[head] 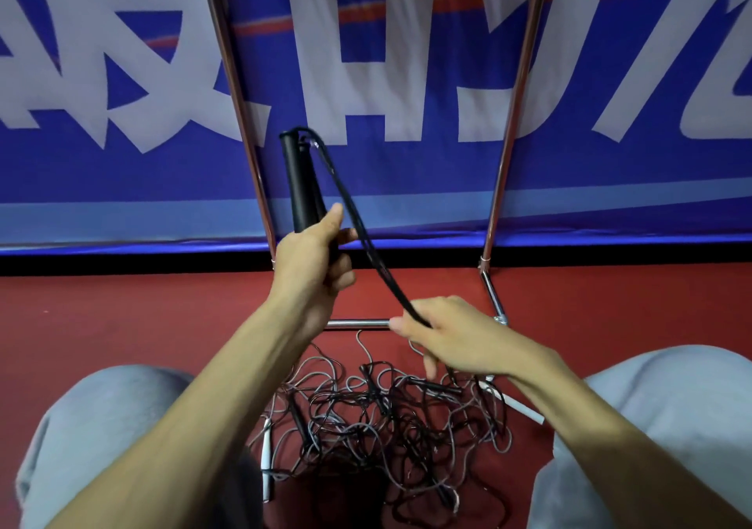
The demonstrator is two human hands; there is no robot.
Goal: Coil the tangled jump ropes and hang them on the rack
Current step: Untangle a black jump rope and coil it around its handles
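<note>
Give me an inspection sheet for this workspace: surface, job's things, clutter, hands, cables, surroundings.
Surface: red floor.
Job's things: black handle held upright; black rope running from its top down to the right hand; tangled pile of black and grey ropes between the knees; metal rack behind.
Clutter: nothing seen.
Hands: left hand grips the black handle; right hand holds the black rope.
Cables: nothing seen besides the ropes.
Surroundings: blue banner with white lettering behind the rack.

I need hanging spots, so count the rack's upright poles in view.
2. The left pole rises just left of the black handle in the left hand; the right pole stands above the right hand. More may be out of frame.
</note>
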